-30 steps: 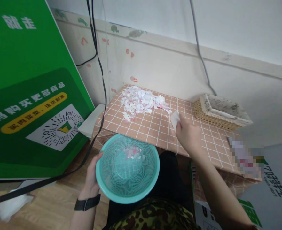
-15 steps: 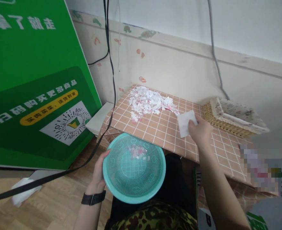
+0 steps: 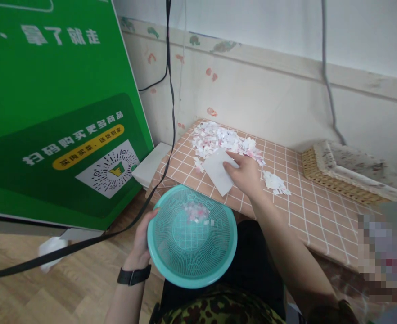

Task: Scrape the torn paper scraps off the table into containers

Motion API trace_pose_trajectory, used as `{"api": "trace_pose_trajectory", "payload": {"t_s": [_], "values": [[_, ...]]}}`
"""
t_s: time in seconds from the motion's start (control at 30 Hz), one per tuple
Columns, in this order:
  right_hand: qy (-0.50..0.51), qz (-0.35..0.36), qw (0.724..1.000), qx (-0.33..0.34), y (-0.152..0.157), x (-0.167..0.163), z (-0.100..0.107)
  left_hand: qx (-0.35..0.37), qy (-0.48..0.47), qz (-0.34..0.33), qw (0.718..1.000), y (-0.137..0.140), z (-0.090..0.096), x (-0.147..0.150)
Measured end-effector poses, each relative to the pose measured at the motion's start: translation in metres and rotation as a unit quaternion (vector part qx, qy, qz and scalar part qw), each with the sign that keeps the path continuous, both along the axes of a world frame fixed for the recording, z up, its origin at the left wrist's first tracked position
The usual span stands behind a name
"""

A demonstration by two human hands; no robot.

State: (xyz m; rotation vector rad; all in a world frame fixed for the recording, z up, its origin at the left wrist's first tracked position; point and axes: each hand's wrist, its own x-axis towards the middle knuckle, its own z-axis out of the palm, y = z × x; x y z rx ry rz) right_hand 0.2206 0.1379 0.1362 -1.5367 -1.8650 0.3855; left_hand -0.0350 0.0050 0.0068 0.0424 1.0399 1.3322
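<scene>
Wooden floor (image 3: 93, 279) and a green board (image 3: 60, 112) take up your far left, with a black strap (image 3: 56, 258) crossing in front of both. Next comes your left grip (image 3: 143, 236), curled round the near-left rim of the turquoise colander (image 3: 187, 243), thumb on the lip. Inside it, a loose clump of white and pink paper scraps (image 3: 196, 213) sits toward the far side. Its far rim is at the front edge of the worktop (image 3: 306, 216); whether they touch, you cannot tell from this angle. Snug the rim up under that edge, since any gap could drop pieces on the floor.

Beyond, against the wall, lies the big paper heap (image 3: 215, 135). Just in front of it is the white card (image 3: 218, 173), its right side pinched between the thumb and fingers of your right grip (image 3: 247, 175). For a clean scrape, lay the card's long edge low on the checked cloth and draw short, slow strokes; a fast one may scatter scraps or rumple the cloth.

Right of your wrist sits a smaller paper pile (image 3: 276, 183), apart from the heap. Farthest right stands the wicker basket (image 3: 336, 180), lined with patterned fabric; what its bottom holds is hidden.
</scene>
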Motion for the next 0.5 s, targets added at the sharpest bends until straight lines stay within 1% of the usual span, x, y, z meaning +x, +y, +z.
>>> {"api": "trace_pose_trajectory", "payload": {"t_s": [0.17,0.27,0.37,0.5], "values": [[-0.041,0.023,0.998,0.041,0.015,-0.013,-0.011,0.016,0.008,0.018,1.0,-0.001,0.004,-0.01],[-0.081,0.064,0.994,0.026,0.027,-0.021,-0.012,0.02,0.002,0.01,1.0,-0.001,0.004,-0.01],[-0.114,0.103,0.988,0.015,0.033,-0.019,-0.003,0.018,-0.001,0.022,1.0,0.0,0.003,-0.008],[-0.174,0.166,0.971,0.003,0.032,-0.002,0.02,0.022,-0.008,0.02,1.0,0.001,-0.002,-0.007]]}}
